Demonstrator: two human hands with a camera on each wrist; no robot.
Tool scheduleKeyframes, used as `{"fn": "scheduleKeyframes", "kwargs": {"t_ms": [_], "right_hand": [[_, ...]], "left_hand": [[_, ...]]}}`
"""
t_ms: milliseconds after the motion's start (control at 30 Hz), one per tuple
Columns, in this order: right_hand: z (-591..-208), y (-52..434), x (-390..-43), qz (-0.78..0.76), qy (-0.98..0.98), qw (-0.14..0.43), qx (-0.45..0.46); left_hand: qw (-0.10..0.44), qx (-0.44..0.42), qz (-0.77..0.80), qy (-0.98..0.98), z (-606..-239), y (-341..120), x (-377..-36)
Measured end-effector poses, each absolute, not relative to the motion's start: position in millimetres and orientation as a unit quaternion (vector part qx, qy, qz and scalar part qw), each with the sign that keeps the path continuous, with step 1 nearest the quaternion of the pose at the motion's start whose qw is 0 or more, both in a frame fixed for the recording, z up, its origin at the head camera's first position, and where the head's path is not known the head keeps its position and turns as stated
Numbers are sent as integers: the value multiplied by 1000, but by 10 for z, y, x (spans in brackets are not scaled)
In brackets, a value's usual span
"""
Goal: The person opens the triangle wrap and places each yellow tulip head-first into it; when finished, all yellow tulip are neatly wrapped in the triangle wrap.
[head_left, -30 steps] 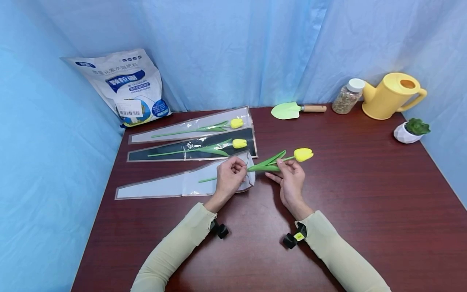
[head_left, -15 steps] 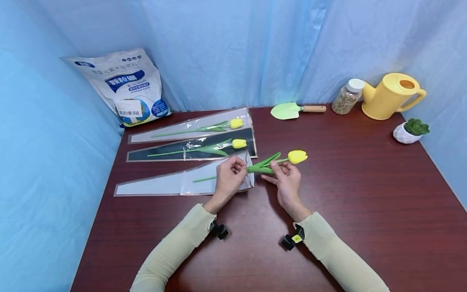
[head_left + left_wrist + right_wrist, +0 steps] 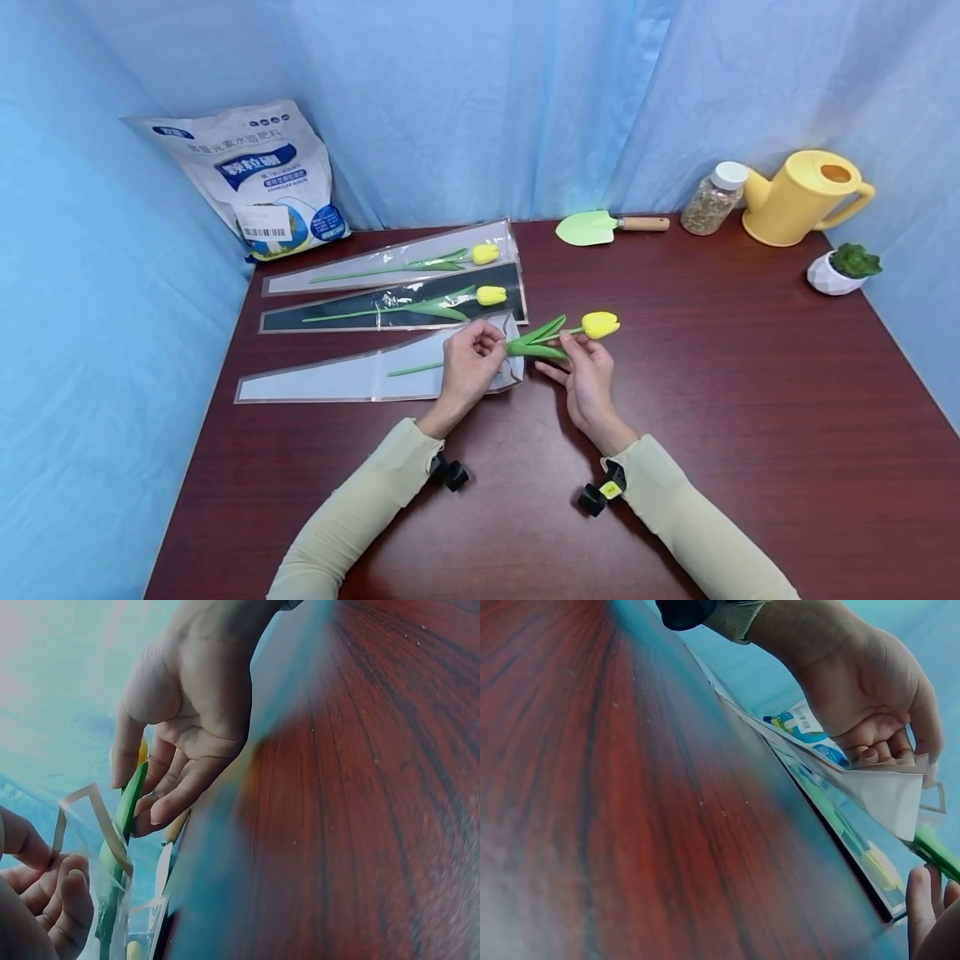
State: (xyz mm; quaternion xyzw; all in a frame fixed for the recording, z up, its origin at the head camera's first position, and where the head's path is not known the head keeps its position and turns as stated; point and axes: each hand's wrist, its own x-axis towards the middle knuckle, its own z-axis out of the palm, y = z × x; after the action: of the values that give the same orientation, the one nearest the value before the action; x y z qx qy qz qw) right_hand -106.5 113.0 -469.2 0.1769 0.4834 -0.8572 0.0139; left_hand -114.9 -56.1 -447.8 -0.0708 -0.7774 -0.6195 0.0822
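While the left hand (image 3: 468, 362) pinches up the mouth of a clear plastic sleeve (image 3: 337, 379) lying flat on the dark red table (image 3: 750, 400), the right hand (image 3: 585, 375) grips a yellow tulip (image 3: 600, 325) by its leaves between thumb and fingers, stem end already inside the sleeve, bloom outside. Behind: two sleeved tulips (image 3: 491, 295), fertiliser bag (image 3: 262, 183), green trowel (image 3: 592, 227), jar (image 3: 716, 198), yellow watering can (image 3: 802, 196), potted succulent (image 3: 843, 268).

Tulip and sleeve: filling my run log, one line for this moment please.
left hand: pinches sleeve mouth | right hand: holds tulip | stem partly inside sleeve
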Motion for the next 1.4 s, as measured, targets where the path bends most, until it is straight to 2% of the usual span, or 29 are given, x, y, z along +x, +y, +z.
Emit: {"fn": "scheduleKeyframes", "kwargs": {"t_ms": [467,1400], "right_hand": [[-4692,1088,-1053,-858,475,47,189],[-4728,810,-1031,-852,478,69,201]], "left_hand": [[81,-81,-625,-772,-4469,-542,-1130],[72,-104,-623,-772,-4444,-539,-1129]]}}
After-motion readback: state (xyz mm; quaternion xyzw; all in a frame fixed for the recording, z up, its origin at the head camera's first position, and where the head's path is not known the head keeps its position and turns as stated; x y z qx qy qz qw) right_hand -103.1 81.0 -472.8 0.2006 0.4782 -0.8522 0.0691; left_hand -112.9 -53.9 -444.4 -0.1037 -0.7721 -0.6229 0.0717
